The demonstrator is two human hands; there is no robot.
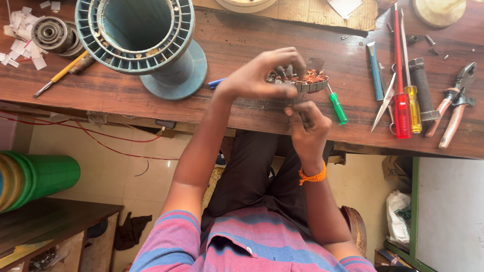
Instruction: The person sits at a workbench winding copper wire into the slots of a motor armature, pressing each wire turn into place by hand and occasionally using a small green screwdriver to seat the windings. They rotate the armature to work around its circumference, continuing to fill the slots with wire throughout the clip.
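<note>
Premises: a small repair workshop, apparently for electric motors. Evidence: a worn wooden workbench carrying 3 screwdrivers, red, yellow and green, plus pliers, a hammer and loose screws. A large blue spool, a bearing and a copper-wound stator are also present.

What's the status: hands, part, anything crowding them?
Left hand grips stator at bench edge. Right hand works its underside. Green screwdriver lies close beside.
</note>
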